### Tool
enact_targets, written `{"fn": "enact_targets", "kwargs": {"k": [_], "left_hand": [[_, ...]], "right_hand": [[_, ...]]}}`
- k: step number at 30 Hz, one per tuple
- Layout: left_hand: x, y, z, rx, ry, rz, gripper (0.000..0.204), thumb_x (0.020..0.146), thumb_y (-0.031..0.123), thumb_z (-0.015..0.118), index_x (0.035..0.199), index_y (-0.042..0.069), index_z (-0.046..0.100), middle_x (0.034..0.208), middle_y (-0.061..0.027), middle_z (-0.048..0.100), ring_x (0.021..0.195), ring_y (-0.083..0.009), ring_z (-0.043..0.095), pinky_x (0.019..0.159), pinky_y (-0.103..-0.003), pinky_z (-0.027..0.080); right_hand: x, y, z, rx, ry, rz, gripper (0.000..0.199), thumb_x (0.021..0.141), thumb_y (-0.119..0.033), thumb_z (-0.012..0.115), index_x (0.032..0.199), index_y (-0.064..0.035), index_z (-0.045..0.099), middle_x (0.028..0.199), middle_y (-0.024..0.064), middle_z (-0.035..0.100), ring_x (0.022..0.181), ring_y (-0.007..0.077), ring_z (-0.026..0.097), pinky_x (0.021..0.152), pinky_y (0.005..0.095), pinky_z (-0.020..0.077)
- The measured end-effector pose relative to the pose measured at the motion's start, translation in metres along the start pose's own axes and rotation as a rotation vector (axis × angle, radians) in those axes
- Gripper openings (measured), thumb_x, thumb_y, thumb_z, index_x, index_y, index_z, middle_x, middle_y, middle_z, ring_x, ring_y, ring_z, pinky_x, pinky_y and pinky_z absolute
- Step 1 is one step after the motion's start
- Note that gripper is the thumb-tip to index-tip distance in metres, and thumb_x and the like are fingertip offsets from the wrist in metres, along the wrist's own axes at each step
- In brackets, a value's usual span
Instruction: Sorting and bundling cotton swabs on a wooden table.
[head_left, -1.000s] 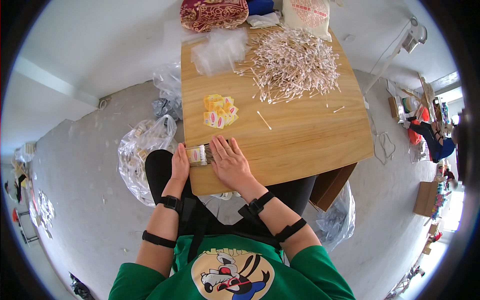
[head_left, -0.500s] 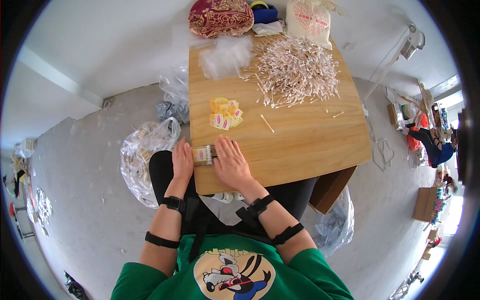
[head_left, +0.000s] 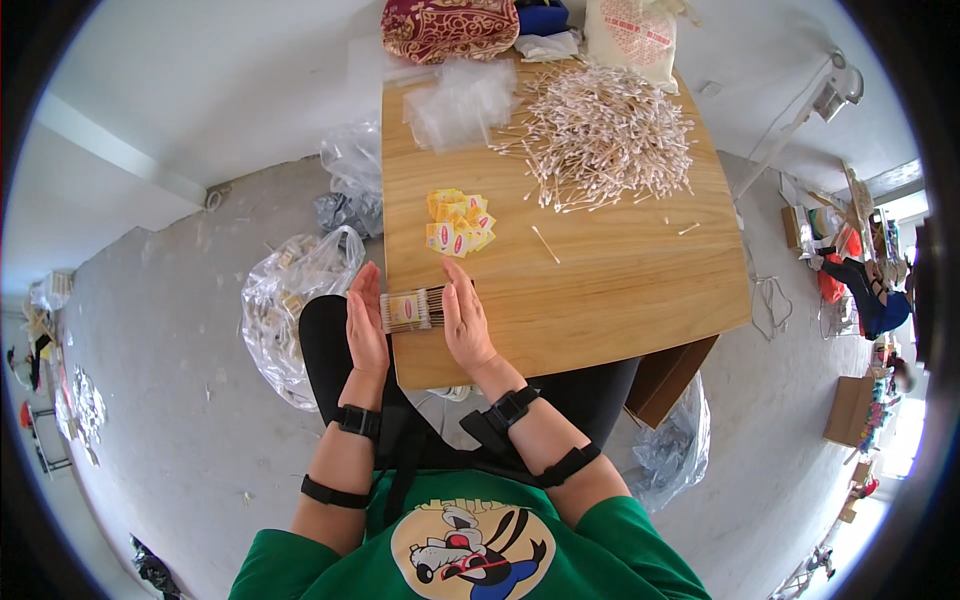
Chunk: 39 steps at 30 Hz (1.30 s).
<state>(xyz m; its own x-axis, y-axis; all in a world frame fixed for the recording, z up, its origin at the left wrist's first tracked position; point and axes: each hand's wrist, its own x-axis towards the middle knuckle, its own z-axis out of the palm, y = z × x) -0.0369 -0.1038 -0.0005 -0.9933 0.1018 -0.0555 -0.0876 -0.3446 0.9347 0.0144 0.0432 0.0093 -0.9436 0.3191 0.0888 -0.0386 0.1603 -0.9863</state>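
A small clear packet of cotton swabs point(head_left: 405, 311) with a yellow-and-white card inside lies at the table's near left edge, between my hands. My left hand point(head_left: 367, 325) is upright at the packet's left end, its fingers stretched out. On the other side stands my right hand point(head_left: 466, 325), also straight-fingered and turned on edge, against or close to the packet's right end, which it partly hides. Neither hand grips anything. Beyond them sits a small heap of yellow-and-white cards point(head_left: 460, 222). A single cotton swab point(head_left: 545, 244) lies to the right of the cards.
A big pile of loose cotton swabs point(head_left: 610, 135) covers the table's far right. Clear plastic bags point(head_left: 462, 105), a patterned red cloth item point(head_left: 450, 30) and a cream cloth bag point(head_left: 633, 40) are at the back. A filled clear bag point(head_left: 290, 325) stands on the floor at left.
My right hand has turned from lying flat, palm down, over the packet's right part to standing on edge beside it. More of the packet shows. The view has shifted slightly.
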Motion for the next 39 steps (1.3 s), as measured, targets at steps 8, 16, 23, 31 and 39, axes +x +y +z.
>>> {"fn": "enact_targets", "kwargs": {"k": [8, 16, 23, 31, 39], "left_hand": [[-0.002, 0.001, 0.002, -0.033, -0.002, 0.022, 0.056, 0.108, 0.041, 0.024, 0.14, -0.002, 0.041, 0.145, -0.0149, 0.045, 0.136, -0.025, 0.041, 0.118, -0.037, 0.026], [-0.002, 0.002, 0.002, -0.03, 0.006, -0.01, 0.054, 0.108, 0.04, 0.024, 0.139, 0.0, 0.043, 0.144, -0.0131, 0.046, 0.136, -0.0234, 0.041, 0.117, -0.037, 0.026], [-0.003, 0.001, 0.003, -0.082, -0.015, -0.012, 0.053, 0.109, 0.039, 0.026, 0.139, -0.001, 0.043, 0.142, -0.0111, 0.048, 0.134, -0.02, 0.043, 0.114, -0.033, 0.029], [-0.004, 0.004, 0.002, -0.109, 0.002, -0.061, 0.053, 0.108, 0.04, 0.025, 0.137, 0.002, 0.046, 0.142, -0.0099, 0.048, 0.134, -0.0193, 0.042, 0.115, -0.033, 0.029], [-0.004, 0.007, 0.005, -0.111, -0.016, -0.044, 0.055, 0.108, 0.042, 0.025, 0.138, 0.001, 0.045, 0.144, -0.0105, 0.047, 0.134, -0.0204, 0.041, 0.115, -0.034, 0.029]], "right_hand": [[0.0, 0.003, 0.005, 0.164, 0.071, 0.071, 0.043, 0.108, -0.027, 0.034, 0.137, 0.0027, 0.046, 0.132, 0.0164, 0.054, 0.125, 0.0268, 0.052, 0.107, 0.0361, 0.0379], [0.003, 0.002, 0.011, 0.018, 0.136, -0.003, 0.038, 0.107, -0.025, 0.036, 0.128, 0.0032, 0.052, 0.12, 0.0175, 0.06, 0.114, 0.0273, 0.058, 0.101, 0.0349, 0.0421], [0.009, 0.004, 0.013, 0.041, 0.097, 0.062, 0.037, 0.107, -0.025, 0.036, 0.126, 0.0027, 0.053, 0.118, 0.0164, 0.061, 0.113, 0.0266, 0.057, 0.1, 0.0348, 0.0428], [0.003, 0.003, 0.004, 0.073, 0.063, 0.005, 0.044, 0.109, -0.03, 0.032, 0.131, 0.0017, 0.051, 0.13, 0.0144, 0.056, 0.123, 0.0239, 0.051, 0.108, 0.0364, 0.0374], [0.006, 0.007, -0.006, 0.119, -0.079, 0.062, 0.044, 0.109, -0.03, 0.031, 0.135, 0.0024, 0.047, 0.135, 0.0159, 0.052, 0.129, 0.0254, 0.047, 0.113, 0.0377, 0.0329]]}}
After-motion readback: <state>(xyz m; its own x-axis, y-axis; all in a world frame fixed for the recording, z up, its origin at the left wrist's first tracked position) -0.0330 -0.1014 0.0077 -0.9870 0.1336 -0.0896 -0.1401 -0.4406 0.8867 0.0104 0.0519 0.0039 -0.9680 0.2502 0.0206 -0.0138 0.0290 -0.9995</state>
